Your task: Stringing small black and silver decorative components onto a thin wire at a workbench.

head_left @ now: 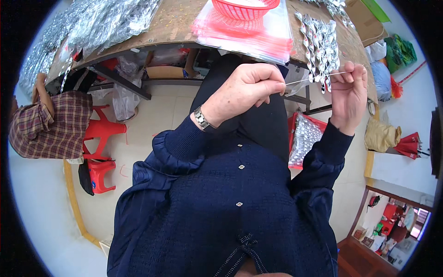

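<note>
A thin whitish string (299,81) is stretched between my two hands, just in front of the table's near edge. My left hand (251,87) pinches one end between thumb and forefinger. Over to the right, my right hand (348,94) grips the other end with curled fingers, palm toward me. Several silver twisted strips (318,41) lie on the table beyond and hang over its edge behind the string. Whether the string is joined to any of them I cannot tell.
On the brown table (177,21) a red basket (242,10) sits on a stack of clear plastic bags (249,46). Silver packets (113,23) are heaped at left. A person in a plaid garment (60,124) sits near red stools (100,175). A red tray (295,159) stands below.
</note>
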Motion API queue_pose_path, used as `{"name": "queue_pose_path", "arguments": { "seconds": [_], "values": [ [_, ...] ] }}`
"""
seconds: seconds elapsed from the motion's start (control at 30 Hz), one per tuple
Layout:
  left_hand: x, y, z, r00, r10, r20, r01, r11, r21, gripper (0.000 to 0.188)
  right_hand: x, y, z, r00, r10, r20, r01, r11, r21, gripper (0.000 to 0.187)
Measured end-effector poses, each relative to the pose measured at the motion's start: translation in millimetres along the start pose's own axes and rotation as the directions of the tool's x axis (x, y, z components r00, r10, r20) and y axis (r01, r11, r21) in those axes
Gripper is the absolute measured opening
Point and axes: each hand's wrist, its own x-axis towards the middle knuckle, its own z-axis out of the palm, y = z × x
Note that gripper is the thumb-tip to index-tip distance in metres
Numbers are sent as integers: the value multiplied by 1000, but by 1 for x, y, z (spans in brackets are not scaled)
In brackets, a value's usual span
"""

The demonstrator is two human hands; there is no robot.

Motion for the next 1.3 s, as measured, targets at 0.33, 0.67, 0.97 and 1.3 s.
{"name": "queue_pose_path", "arguments": {
  "seconds": [0.33,0.67,0.97,1.3],
  "values": [
    [-9,1,13,997,-19,69,23,998,-59,12,-34,15,63,982,70,176,1,928,-372,10],
    [-22,-7,41,968,-84,236,120,983,-142,11,-55,-3,54,981,31,192,25,960,-280,12],
    [-27,-23,52,926,-162,341,201,976,-84,14,-72,-10,33,994,54,92,-21,946,-323,10],
    [-22,-33,51,915,-199,351,233,971,-57,15,-71,-9,27,998,25,59,-4,942,-337,10]
  ]
}}
